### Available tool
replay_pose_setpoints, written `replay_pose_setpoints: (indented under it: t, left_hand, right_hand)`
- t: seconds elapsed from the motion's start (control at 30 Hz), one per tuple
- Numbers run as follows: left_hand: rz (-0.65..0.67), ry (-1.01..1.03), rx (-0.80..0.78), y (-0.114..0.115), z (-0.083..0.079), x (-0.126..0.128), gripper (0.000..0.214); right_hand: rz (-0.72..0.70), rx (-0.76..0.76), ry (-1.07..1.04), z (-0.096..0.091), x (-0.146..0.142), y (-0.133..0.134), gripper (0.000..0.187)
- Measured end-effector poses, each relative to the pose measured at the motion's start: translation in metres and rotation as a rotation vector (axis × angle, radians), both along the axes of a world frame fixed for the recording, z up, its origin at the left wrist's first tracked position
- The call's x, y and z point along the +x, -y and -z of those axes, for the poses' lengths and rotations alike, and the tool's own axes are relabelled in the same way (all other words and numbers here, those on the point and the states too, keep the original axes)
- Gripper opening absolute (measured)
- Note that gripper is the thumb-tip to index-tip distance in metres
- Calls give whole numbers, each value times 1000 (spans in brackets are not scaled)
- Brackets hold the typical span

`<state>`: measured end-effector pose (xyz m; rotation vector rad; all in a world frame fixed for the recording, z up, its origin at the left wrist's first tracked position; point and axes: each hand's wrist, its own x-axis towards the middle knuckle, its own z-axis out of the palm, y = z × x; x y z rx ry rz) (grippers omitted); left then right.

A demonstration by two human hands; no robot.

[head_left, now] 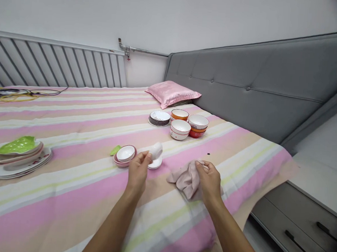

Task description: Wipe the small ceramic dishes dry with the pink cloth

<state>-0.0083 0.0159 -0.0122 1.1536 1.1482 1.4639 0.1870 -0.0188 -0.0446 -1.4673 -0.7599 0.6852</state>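
While the left hand (138, 172) pinches a tilted white cup (156, 150) over a saucer (156, 164) | right hand (210, 180) clenches a crumpled pinkish cloth (185, 179) | both above striped bedsheet (67, 188)

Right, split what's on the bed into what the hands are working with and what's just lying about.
In hand: left hand on the tipped white cup over a white saucer; right hand gripping the pinkish cloth.

Lying about: pink saucer stack, bowls, plate stack, pink pillow, green dish on platters, cables.
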Motion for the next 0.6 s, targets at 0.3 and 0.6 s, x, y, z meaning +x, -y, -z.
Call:
replay_pose_setpoints:
  t: [0.3,0.6]
  left_hand:
    - [302,480,-367,34,14,49,24]
    - [362,413,-272,41,10,54,22]
  right_hand:
    - [-6,64,178,-9,-34,14,31]
    - [-64,252,571,-14,-55,29,25]
